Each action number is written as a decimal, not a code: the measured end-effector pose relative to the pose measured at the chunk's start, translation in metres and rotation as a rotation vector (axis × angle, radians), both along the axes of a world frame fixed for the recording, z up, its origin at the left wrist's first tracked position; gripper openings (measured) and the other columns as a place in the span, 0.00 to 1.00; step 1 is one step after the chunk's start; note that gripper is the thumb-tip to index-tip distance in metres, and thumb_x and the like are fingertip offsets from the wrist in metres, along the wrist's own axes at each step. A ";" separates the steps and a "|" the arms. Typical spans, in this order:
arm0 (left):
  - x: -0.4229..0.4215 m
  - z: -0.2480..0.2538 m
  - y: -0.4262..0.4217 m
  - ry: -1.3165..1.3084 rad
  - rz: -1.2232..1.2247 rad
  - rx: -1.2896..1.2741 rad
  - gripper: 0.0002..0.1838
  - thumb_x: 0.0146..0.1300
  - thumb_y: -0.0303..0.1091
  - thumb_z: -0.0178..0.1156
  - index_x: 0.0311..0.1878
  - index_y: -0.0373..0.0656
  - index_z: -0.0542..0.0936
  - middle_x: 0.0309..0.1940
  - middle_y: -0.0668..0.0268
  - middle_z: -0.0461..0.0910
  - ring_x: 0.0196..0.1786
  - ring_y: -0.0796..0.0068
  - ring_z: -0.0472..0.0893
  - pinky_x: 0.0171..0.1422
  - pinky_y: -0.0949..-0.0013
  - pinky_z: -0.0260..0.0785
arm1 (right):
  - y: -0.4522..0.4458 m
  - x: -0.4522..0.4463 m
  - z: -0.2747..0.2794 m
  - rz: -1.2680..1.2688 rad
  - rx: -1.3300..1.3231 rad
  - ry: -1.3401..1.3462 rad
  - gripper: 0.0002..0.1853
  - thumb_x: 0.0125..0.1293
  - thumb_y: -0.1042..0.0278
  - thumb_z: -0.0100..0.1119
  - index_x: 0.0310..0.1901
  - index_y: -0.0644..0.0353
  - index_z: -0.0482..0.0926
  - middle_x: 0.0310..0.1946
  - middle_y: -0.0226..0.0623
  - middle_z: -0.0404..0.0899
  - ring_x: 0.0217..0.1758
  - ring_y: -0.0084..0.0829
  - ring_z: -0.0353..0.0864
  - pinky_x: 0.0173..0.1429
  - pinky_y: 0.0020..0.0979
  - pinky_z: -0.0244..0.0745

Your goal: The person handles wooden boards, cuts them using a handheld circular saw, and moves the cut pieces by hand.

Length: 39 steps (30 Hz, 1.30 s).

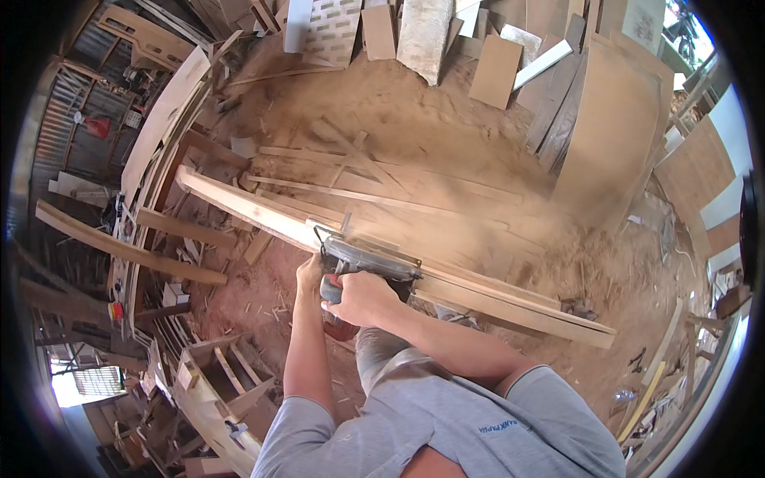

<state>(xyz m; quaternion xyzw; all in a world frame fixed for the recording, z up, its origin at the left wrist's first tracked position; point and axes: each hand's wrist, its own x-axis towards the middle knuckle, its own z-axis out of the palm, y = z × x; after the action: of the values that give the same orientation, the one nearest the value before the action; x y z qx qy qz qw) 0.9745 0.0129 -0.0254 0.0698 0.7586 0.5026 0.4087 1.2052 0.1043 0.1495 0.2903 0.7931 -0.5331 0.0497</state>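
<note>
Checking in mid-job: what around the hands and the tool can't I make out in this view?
All in the head view:
- The underside of the power tool: hidden by its own body.
- The left hand's fingertips: hidden at the power tool, so its exact hold is unclear.
- The inner side of the handle: covered by the right hand.
- The bright opening at upper right: blurred, cut off by the dark lens edge.
</note>
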 end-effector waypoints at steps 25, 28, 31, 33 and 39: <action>-0.047 0.018 0.006 -0.142 0.186 0.058 0.21 0.81 0.40 0.66 0.49 0.24 0.89 0.41 0.56 0.91 0.39 0.66 0.89 0.42 0.62 0.83 | -0.005 -0.072 -0.005 -0.028 0.026 -0.064 0.35 0.67 0.37 0.70 0.57 0.68 0.88 0.43 0.60 0.91 0.52 0.57 0.91 0.61 0.50 0.85; -0.070 -0.014 0.003 -0.150 0.194 0.089 0.21 0.80 0.42 0.67 0.47 0.25 0.89 0.40 0.55 0.91 0.37 0.64 0.90 0.40 0.61 0.84 | -0.011 -0.082 -0.019 -0.064 0.073 0.016 0.34 0.66 0.38 0.70 0.55 0.68 0.89 0.42 0.59 0.91 0.50 0.57 0.91 0.60 0.50 0.85; -0.082 -0.020 0.002 -0.114 0.189 0.076 0.20 0.79 0.40 0.67 0.46 0.25 0.89 0.39 0.55 0.91 0.37 0.64 0.90 0.41 0.62 0.85 | -0.012 -0.092 -0.025 -0.055 0.083 -0.009 0.35 0.66 0.38 0.70 0.56 0.67 0.89 0.43 0.58 0.91 0.51 0.57 0.91 0.60 0.50 0.85; -0.087 -0.023 0.000 -0.143 0.201 0.094 0.20 0.79 0.39 0.67 0.45 0.25 0.89 0.39 0.55 0.91 0.37 0.64 0.90 0.40 0.62 0.84 | -0.012 -0.097 -0.022 -0.055 0.078 -0.010 0.35 0.66 0.38 0.70 0.56 0.67 0.89 0.43 0.58 0.91 0.51 0.57 0.91 0.60 0.50 0.85; -0.104 -0.029 0.002 -0.149 0.217 0.100 0.20 0.79 0.39 0.67 0.46 0.25 0.89 0.39 0.54 0.91 0.37 0.64 0.90 0.40 0.62 0.85 | -0.012 -0.112 -0.023 -0.073 0.088 0.020 0.35 0.66 0.38 0.70 0.55 0.67 0.89 0.43 0.58 0.91 0.51 0.56 0.91 0.60 0.50 0.85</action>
<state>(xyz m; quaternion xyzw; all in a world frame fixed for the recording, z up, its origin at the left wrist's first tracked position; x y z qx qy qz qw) 0.8700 0.0150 -0.0546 -0.0297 0.7033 0.5847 0.4033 1.0930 0.0922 0.1268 0.3156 0.8053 -0.5018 0.0096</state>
